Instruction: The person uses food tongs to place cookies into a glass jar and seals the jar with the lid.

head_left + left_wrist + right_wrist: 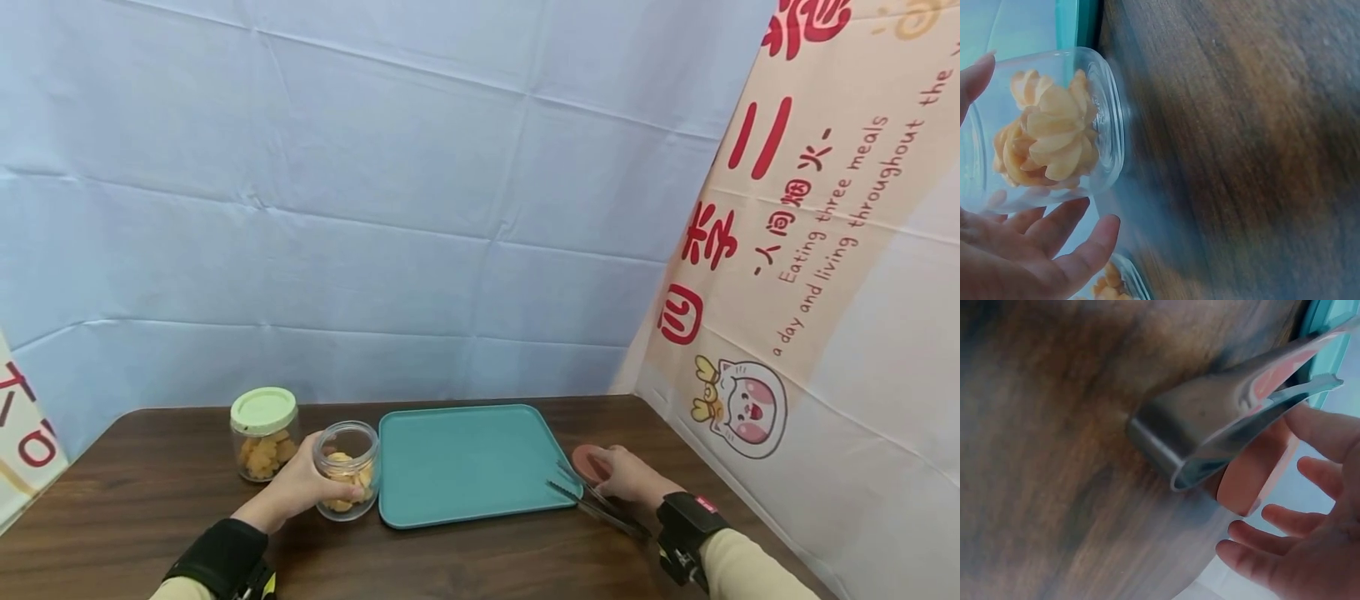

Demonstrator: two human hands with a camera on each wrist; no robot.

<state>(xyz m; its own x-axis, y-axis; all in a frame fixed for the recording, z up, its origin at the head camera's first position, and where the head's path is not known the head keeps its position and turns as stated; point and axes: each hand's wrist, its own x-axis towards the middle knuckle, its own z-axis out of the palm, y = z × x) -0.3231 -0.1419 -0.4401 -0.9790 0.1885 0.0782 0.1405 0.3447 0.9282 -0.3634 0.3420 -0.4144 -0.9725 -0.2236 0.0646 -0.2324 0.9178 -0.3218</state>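
My left hand (300,483) holds an uncovered clear jar (350,508) of flower-shaped cookies (1060,131), its thumb across the near side. In the left wrist view some fingers lie along the jar's wall. On the right, my right hand (630,479) is at a round reddish-brown lid (587,464) on the table. Its fingers are spread and loosely bent beside the lid (1254,475) in the right wrist view; whether every fingertip touches it is hard to tell. Metal tongs (611,512) lie beside this hand, their tips over the teal tray (472,467).
Left of the held jar stands a second cookie jar (264,433) with a pale green lid. The dark wooden table (450,567) meets a light blue cloth (337,250) behind and a printed cloth (825,317) along the right.
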